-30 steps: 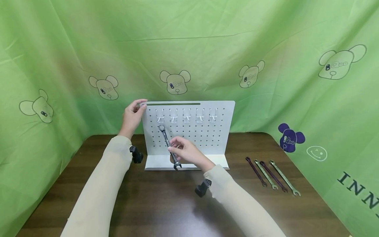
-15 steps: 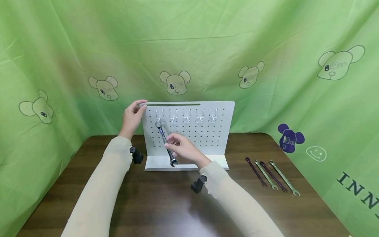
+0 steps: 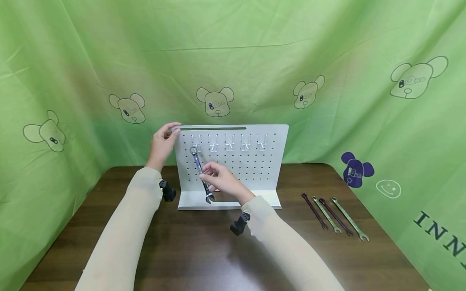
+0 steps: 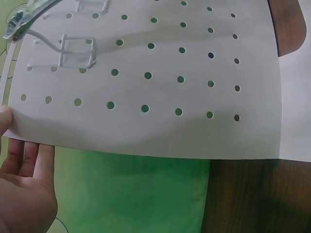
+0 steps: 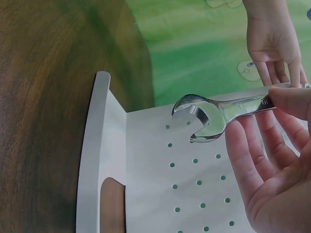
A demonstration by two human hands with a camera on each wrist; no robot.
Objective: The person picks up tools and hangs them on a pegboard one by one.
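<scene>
Obstacle: white pegboard (image 3: 240, 164), upright, a row of five wire hooks (image 3: 230, 146) jutting toward me. Obstacle: my left hand (image 3: 162, 147), pinching the board's left edge near the top. Obstacle: chrome wrench (image 3: 198, 163), pinched in my right hand (image 3: 222, 180), slanting before the board's left half. Passage: over the tabletop (image 3: 291, 182), between the board and four loose wrenches (image 3: 336, 217). Passage: the board's lower right face, below the hooks.

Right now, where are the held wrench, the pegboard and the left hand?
Held wrench (image 3: 198, 164), head view: its handle.
Pegboard (image 4: 133, 59), left wrist view: bare panel between holes.
Left hand (image 3: 162, 146), head view: middle of the hand.
</scene>
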